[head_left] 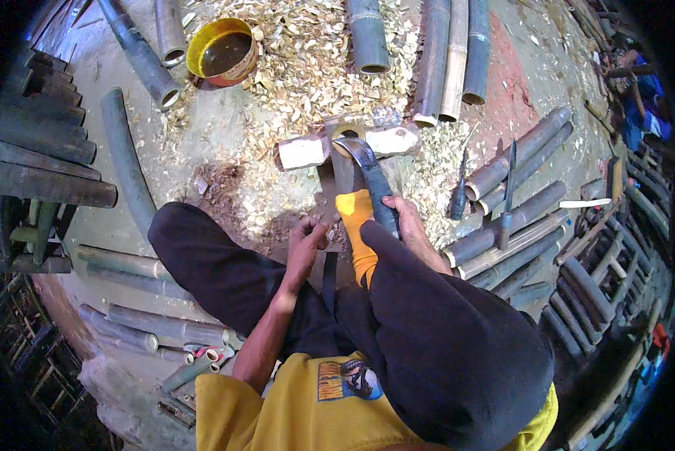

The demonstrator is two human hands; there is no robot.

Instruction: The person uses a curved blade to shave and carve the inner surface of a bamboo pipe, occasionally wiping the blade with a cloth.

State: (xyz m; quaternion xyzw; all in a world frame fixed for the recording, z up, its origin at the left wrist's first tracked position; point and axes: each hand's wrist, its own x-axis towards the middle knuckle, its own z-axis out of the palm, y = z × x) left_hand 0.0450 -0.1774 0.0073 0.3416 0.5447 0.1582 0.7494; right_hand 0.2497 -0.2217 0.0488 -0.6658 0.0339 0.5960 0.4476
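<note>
My right hand point(413, 225) is wrapped round the thick dark handle of a curved-bladed knife point(375, 177). Its shiny bent blade reaches to a round opening in a wooden block point(345, 169) on the ground. Pale white pieces point(304, 152) stick out at both sides of that block. My left hand point(307, 239) is closed near the block's near end, its fingertips pinched together; whatever they hold, if anything, is too small to make out. Between my hands, my foot in a yellow sock point(360, 233) rests against the block.
Wood shavings point(300, 68) cover the ground ahead. A yellow-rimmed bowl point(222, 56) of dark liquid stands front left. Cut bamboo tubes point(431, 60) lie all round, with stacked ones point(52, 180) at far left. A pointed tool point(459, 192) and an upright blade point(509, 188) are at right.
</note>
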